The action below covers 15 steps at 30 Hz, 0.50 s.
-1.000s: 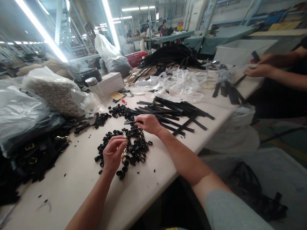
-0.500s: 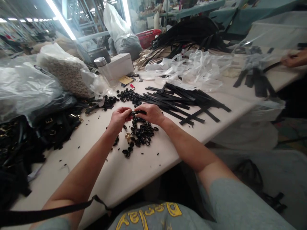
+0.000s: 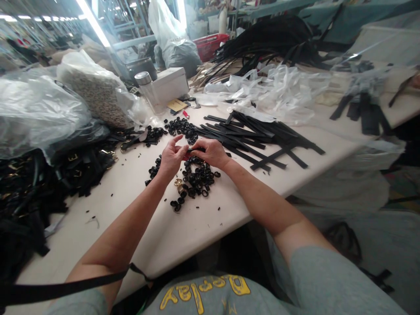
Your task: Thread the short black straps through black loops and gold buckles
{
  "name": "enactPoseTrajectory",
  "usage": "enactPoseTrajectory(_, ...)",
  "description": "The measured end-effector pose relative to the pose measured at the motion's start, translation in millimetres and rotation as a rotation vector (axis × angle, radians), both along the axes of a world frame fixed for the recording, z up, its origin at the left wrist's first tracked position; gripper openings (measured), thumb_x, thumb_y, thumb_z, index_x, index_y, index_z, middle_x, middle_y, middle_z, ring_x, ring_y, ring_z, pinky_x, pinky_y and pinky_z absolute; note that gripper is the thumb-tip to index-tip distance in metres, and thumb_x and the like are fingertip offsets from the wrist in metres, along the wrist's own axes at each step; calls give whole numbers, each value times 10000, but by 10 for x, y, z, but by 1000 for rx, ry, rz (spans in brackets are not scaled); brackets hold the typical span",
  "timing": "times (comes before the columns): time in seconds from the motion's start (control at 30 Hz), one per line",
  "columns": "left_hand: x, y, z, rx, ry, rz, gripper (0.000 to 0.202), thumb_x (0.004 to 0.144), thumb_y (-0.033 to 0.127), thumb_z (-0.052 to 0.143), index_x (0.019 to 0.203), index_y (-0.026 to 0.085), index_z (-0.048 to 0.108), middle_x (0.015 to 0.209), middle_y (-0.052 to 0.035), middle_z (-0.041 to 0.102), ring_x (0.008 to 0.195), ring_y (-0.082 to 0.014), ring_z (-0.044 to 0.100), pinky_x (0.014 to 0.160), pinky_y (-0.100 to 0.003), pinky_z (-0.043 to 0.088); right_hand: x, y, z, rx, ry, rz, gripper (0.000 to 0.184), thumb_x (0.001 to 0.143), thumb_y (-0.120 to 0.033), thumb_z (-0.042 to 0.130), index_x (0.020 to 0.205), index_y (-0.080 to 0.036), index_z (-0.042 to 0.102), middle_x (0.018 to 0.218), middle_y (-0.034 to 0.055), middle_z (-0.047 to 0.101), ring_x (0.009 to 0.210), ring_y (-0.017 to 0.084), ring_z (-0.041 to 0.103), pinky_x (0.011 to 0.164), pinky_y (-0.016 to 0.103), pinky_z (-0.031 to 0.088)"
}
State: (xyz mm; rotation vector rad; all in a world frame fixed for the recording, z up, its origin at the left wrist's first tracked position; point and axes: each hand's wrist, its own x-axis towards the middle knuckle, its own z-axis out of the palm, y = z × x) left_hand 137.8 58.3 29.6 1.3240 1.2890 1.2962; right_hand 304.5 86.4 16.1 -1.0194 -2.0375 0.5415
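My left hand (image 3: 173, 155) and my right hand (image 3: 211, 153) meet above the table, fingertips almost touching. Pinched between them is a small black strap piece (image 3: 197, 149), mostly covered by the fingers. The left thumb presses at its left end while the left forefinger is raised. Below the hands lies a pile of small black loops (image 3: 198, 179), with gold-coloured metal pieces (image 3: 178, 183) at its left edge. Another heap of black loops (image 3: 180, 127) is just beyond the hands. To the right, flat black strips (image 3: 262, 135) lie in a loose, crossed stack.
Black straps with gold buckles (image 3: 74, 166) cover the table's left side. Behind are a bag of pale pellets (image 3: 95, 94), a glass bottle (image 3: 147, 94), a white box (image 3: 170, 83) and crumpled clear plastic (image 3: 269, 92). Another person's hand (image 3: 414, 82) shows at far right.
My left forefinger has lifted away from the thumb, and less of the black strap piece shows between my hands. The view has shifted slightly. The other person's hand has moved toward the right edge.
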Motion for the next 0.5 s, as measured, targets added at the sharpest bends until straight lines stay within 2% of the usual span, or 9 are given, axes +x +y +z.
enactPoseTrajectory(0.1, -172, -168, 47, -3, 163, -94, 411, 756, 351, 676, 1116, 172, 589, 762, -26, 676, 675, -158, 648, 574, -245, 494, 32, 13, 18, 25, -28, -28, 130, 810, -310, 645, 801, -191, 696, 752, -7, 670, 687, 115, 565, 655, 225, 364)
enactPoseTrajectory(0.23, -511, -469, 53, 93, 684, -231, 128, 796, 284, 623, 894, 216, 670, 798, -19, 665, 680, -142, 611, 632, -254, 470, 72, 42, 25, 40, -49, -65, 119, 798, -300, 660, 763, -188, 683, 726, -4, 662, 661, 111, 550, 627, 223, 340)
enactPoseTrajectory(0.3, -626, -591, 14, 111, 871, -301, 140, 801, 241, 608, 923, 237, 676, 861, -19, 655, 698, -140, 608, 645, -251, 464, 83, 63, 18, 39, -47, -75, 108, 799, -288, 659, 760, -189, 680, 720, -1, 663, 650, 111, 545, 616, 223, 334)
enactPoseTrajectory(0.4, -663, -698, -62, 137, 999, -382, 169, 834, 221, 569, 966, 245, 672, 929, -34, 628, 758, -144, 610, 686, -250, 459, 96, 82, 5, 33, -40, -90, 101, 799, -285, 659, 763, -193, 679, 725, 3, 669, 660, 116, 554, 622, 224, 339)
enactPoseTrajectory(0.5, -614, -703, -114, 135, 1055, -428, 125, 836, 185, 548, 884, 215, 659, 898, -37, 600, 775, -141, 585, 705, -246, 444, 100, 84, -16, 10, -45, -100, 103, 805, -284, 650, 757, -198, 680, 736, 3, 675, 671, 118, 567, 635, 223, 348)
